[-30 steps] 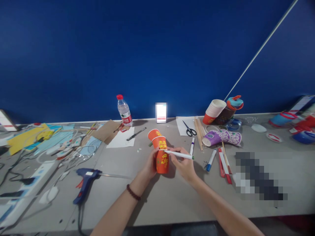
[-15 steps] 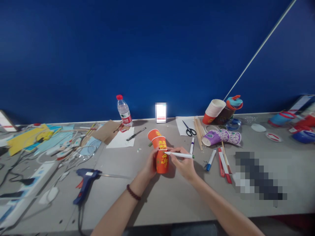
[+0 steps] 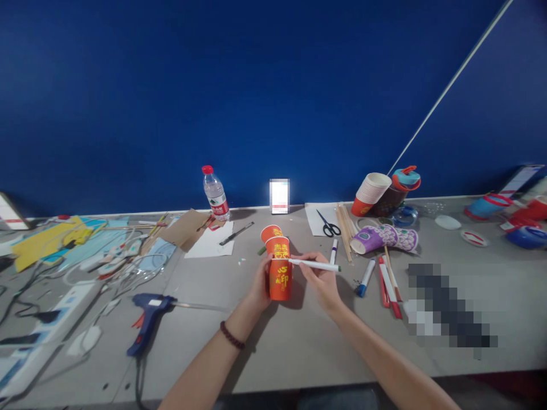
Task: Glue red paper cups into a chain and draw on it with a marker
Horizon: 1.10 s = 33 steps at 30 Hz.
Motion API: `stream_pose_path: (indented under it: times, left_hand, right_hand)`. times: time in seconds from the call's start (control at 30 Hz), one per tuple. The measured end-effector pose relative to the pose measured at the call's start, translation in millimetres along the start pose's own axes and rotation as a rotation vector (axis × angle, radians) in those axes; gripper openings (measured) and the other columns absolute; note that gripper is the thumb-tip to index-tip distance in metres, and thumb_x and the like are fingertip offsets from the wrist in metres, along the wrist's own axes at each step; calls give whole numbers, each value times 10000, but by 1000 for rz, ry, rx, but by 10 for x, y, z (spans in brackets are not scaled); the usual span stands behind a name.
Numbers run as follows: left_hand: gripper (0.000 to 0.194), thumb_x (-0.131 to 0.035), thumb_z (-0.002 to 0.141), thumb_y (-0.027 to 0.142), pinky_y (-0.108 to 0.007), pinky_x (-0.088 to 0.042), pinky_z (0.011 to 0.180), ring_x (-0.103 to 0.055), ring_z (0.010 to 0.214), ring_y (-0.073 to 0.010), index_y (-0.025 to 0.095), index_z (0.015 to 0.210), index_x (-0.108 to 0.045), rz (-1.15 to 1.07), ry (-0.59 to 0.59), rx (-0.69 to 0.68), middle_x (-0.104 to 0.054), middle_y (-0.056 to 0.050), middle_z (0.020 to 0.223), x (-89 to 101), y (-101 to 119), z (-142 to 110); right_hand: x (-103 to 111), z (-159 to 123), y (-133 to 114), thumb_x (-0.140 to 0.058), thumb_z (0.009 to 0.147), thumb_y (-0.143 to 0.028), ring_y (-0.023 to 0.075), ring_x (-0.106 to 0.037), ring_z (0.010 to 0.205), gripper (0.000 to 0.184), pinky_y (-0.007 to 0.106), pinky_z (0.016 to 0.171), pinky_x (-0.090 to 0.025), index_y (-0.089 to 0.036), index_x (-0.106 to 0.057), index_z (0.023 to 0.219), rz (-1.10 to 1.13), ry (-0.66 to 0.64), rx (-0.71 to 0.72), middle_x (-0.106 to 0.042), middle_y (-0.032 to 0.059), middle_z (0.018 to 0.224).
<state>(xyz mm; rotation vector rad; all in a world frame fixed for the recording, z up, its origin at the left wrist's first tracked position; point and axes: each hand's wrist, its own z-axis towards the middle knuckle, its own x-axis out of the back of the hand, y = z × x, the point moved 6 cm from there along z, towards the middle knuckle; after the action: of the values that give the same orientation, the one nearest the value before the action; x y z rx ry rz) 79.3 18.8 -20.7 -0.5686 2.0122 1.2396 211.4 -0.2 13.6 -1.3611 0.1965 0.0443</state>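
Observation:
Several red paper cups with yellow lettering, joined end to end, lie before me; the near red paper cup (image 3: 280,282) points its base toward me. My left hand (image 3: 260,283) is closed around its left side. My right hand (image 3: 321,280) pinches a white marker pen (image 3: 316,265) with a green end to the right. The pen's left tip meets or nearly meets the white rim between two cups; exact contact is too small to tell. Beyond, another red cup (image 3: 272,232) tilts left.
A blue glue gun (image 3: 149,319) lies left, near a white power strip (image 3: 53,336). A water bottle (image 3: 216,196) stands at the back. Scissors (image 3: 328,224), purple cups (image 3: 380,238), a blue marker (image 3: 366,278) and stacked cups (image 3: 371,192) are at right.
The cups have turned slightly in my left hand, so their lettering sits further left and the far cup is straighter. The marker tip has moved slightly up, to the rim.

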Motion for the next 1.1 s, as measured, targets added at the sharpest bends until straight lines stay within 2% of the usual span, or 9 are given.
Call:
stream_pose_path:
  times: [0.17, 0.5, 0.87, 1.1]
  left_hand:
    - [341, -587, 839, 368, -279, -512, 704, -675, 742, -190, 76, 994, -670, -19, 11, -11, -729, -116, 870, 10, -1, 12]
    - [335, -579, 842, 360, -263, -508, 703, -671, 738, -178, 73, 978, -684, -13, 20, -4, -731, -113, 883, -3, -1, -1]
    - [336, -586, 825, 373, -268, -496, 683, -669, 741, -193, 77, 947, -687, 4, 31, 11, -731, -115, 865, 2, 4, -7]
    - [326, -579, 837, 362, -275, -501, 711, -672, 754, -191, 77, 955, -687, 0, 20, -6, -734, -115, 887, -14, 13, -9]
  right_hand:
    - [3, -2, 4, -652, 844, -372, 240, -686, 963, 161, 351, 785, -539, -226, -604, 892, -81, -7, 38, -737, 76, 998]
    - [25, -3, -7, -632, 844, -367, 244, -676, 955, 161, 380, 831, -528, -218, -612, 900, -215, 12, 103, -727, 75, 966]
    - [-33, -9, -77, -629, 837, -336, 267, -673, 997, 117, 390, 834, -525, -220, -621, 833, -205, -33, 96, -725, 72, 930]
    - [2, -12, -33, -631, 839, -356, 243, -682, 920, 150, 357, 764, -538, -221, -607, 897, -198, 19, 66, -722, 74, 953]
